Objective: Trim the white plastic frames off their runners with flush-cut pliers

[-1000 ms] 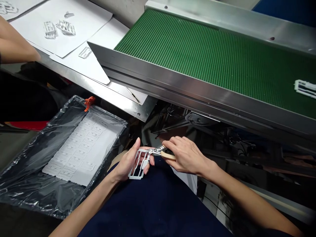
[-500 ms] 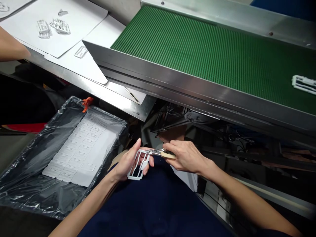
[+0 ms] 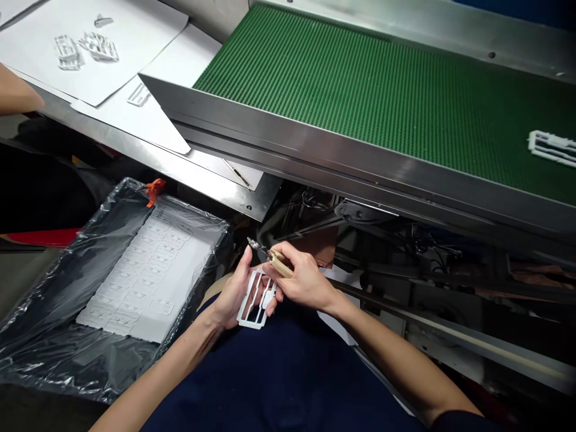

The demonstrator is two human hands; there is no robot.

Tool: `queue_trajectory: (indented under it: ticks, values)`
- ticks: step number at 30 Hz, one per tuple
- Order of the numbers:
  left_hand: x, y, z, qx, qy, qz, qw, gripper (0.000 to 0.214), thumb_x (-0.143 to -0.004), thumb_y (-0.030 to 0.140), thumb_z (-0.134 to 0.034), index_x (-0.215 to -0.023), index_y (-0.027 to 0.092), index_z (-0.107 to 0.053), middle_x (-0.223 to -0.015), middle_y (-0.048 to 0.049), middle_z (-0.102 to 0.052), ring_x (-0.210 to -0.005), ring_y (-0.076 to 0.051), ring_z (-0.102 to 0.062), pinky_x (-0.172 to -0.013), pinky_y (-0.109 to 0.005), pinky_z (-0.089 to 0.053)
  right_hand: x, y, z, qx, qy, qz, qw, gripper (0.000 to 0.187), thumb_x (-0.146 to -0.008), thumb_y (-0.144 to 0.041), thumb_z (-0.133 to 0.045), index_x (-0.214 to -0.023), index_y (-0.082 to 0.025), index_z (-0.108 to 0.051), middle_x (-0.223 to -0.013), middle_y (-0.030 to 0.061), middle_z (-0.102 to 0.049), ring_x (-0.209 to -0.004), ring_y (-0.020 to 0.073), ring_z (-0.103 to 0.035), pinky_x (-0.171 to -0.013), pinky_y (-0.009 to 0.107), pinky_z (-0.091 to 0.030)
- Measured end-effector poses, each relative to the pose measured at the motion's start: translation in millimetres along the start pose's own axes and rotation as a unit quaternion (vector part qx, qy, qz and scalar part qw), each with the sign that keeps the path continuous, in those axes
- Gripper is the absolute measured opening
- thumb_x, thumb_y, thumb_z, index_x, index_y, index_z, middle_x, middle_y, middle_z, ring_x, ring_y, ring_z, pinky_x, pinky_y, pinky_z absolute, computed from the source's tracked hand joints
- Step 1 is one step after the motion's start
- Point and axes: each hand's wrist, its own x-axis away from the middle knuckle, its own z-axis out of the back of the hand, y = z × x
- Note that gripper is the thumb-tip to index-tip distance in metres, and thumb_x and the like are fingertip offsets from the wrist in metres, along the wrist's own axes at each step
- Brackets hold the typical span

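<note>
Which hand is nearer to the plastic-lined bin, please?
Left. The left hand, holding a white frame, is just right of the bin; the right hand, gripping a tan-handled tool, is farther right.

Green ribbed conveyor belt [image 3: 337, 90], metal side rail [image 3: 315, 141] in front. Metal table [image 3: 202, 180] at left, white paper sheets [image 3: 139, 39] on top. Dark underneath.

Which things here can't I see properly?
All in the head view:
Beige-handled tool: handles partly covered by the right hand.
Left hand: partly behind the white frame.
Second frame on the green belt: cut off by the right edge.
Loose pieces: too blurred for detail.
Another person's arm: cut off by the left edge.
</note>
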Motion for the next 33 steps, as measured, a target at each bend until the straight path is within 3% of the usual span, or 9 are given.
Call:
queue_trajectory:
  ticks: [4, 9, 14, 22, 27, 31, 32, 33]
  values:
    - [-3.0, 1.7, -1.2, 0.028, -0.006, 0.016, 0.999, 0.069, -0.085, 0.066, -0.021, -0.099, 0.009, -0.057, -0.065, -0.0092, -0.063, -0.043, -0.016, -0.056, -0.046, -0.026, -0.042, -6.8, 8.6, -9.3, -0.057, 0.067, -0.048, 0.995, 0.009, -0.081, -0.029, -0.049, -0.087, -0.022, -0.050, -0.069, -0.0046, -0.055, -0.062, 0.0108, -0.052, -0.059, 0.022, -0.038]
    - [-3.9, 7.9, -5.2, 0.047, -0.008, 0.031, 0.998, 0.069, -0.087, 0.063, -0.021, -0.110, 0.008, -0.057, -0.068, -0.0078, -0.061, -0.047, -0.015, -0.055, -0.053, -0.027, -0.044, -5.1, 21.4, 1.2, -0.056, 0.161, -0.068, 0.983, 0.013, -0.081, -0.034, -0.050, -0.082, -0.021, -0.049, -0.066, -0.0043, -0.050, -0.059, 0.0109, -0.047, -0.057, 0.022, -0.036]
    - [-8.4, 11.3, -5.3, 0.067, -0.007, 0.042, 0.997, 0.070, -0.087, 0.061, -0.025, -0.113, 0.005, -0.057, -0.073, -0.0095, -0.061, -0.053, -0.016, -0.056, -0.056, -0.028, -0.045, 4.4, 29.8, 7.2, -0.063, 0.183, -0.089, 0.977, 0.014, -0.081, -0.035, -0.052, -0.082, -0.021, -0.050, -0.069, -0.0034, -0.053, -0.061, 0.0108, -0.047, -0.059, 0.022, -0.037]
    - [-19.5, 18.0, -9.2, 0.079, 0.025, 0.051, 0.995, 0.050, -0.092, 0.043, -0.034, -0.113, 0.004, -0.059, -0.077, -0.0091, -0.061, -0.065, -0.019, -0.059, -0.068, -0.031, -0.049, 26.8, 36.1, 3.7, -0.067, 0.205, -0.118, 0.969, 0.017, -0.081, -0.036, -0.054, -0.088, -0.021, -0.051, -0.072, -0.0029, -0.055, -0.064, 0.0123, -0.051, -0.062, 0.024, -0.039]
    - [-26.7, 28.1, -6.8, 0.063, 0.039, 0.071, 0.995, 0.050, -0.091, 0.044, -0.037, -0.112, 0.005, -0.060, -0.074, -0.0084, -0.061, -0.064, -0.019, -0.060, -0.066, -0.030, -0.050, 30.2, 43.5, -10.7, -0.081, 0.261, -0.150, 0.950, 0.017, -0.082, -0.035, -0.054, -0.092, -0.021, -0.052, -0.078, -0.0014, -0.059, -0.069, 0.0128, -0.054, -0.064, 0.025, -0.041]
    - [-24.5, 27.1, -30.8, -0.025, 0.135, 0.137, 0.981, 0.047, -0.086, 0.049, -0.046, -0.116, 0.015, -0.059, -0.069, -0.0033, -0.060, -0.055, -0.014, -0.056, -0.057, -0.026, -0.051, 49.3, 33.2, -16.4, -0.096, 0.306, -0.178, 0.930, 0.024, -0.085, -0.039, -0.050, -0.101, -0.020, -0.052, -0.086, 0.0027, -0.062, -0.073, 0.0135, -0.057, -0.062, 0.025, -0.046]
    - [-27.1, 25.9, -40.0, -0.089, 0.182, 0.175, 0.964, 0.051, -0.083, 0.056, -0.047, -0.117, 0.020, -0.058, -0.071, -0.0031, -0.061, -0.054, -0.014, -0.057, -0.053, -0.027, -0.052, 57.5, 30.0, -10.0, -0.071, 0.280, -0.166, 0.943, 0.026, -0.087, -0.039, -0.048, -0.105, -0.020, -0.052, -0.088, 0.0029, -0.062, -0.073, 0.0136, -0.058, -0.061, 0.025, -0.047]
    - [-34.0, 25.1, -49.8, -0.142, 0.163, 0.200, 0.956, 0.059, -0.081, 0.062, -0.044, -0.122, 0.021, -0.053, -0.076, -0.0057, -0.063, -0.054, -0.017, -0.058, -0.047, -0.030, -0.051, 67.0, 27.6, 0.9, -0.014, 0.264, -0.149, 0.953, 0.027, -0.089, -0.039, -0.046, -0.109, -0.022, -0.052, -0.094, 0.0034, -0.062, -0.076, 0.0136, -0.059, -0.062, 0.026, -0.049]
